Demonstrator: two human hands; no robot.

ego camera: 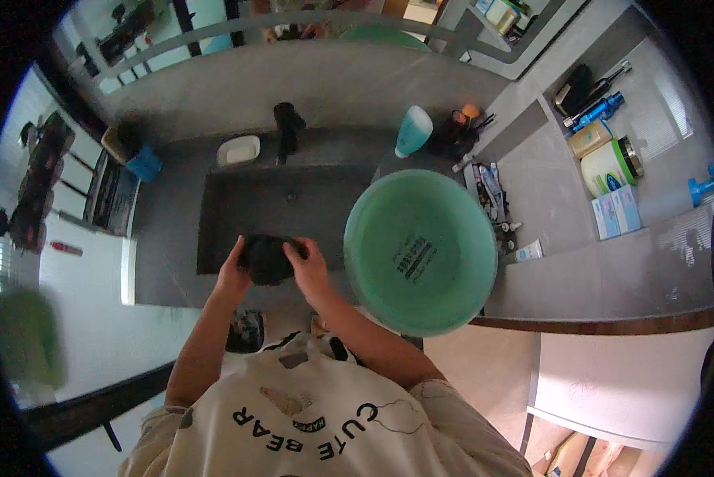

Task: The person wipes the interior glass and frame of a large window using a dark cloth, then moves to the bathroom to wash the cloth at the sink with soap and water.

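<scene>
A dark, rounded, soft-looking bundle [267, 260] is held between my two hands over the front edge of the dark sink basin [238, 208]. My left hand [234, 273] grips its left side, and my right hand [309, 268] has fingers and thumb on its right side. What the bundle is cannot be told. Behind the basin stands a black faucet [287, 128]. To the right of my right hand a large green plastic basin [419, 253] rests on the counter, with printing on its bottom.
A white soap dish [239, 151] lies left of the faucet, and a blue cup [145, 163] stands farther left. A white-and-teal tube [414, 131], dark bottles and toothpaste tubes [493, 188] line the right back. Jars and boxes [616, 213] fill a shelf at the right.
</scene>
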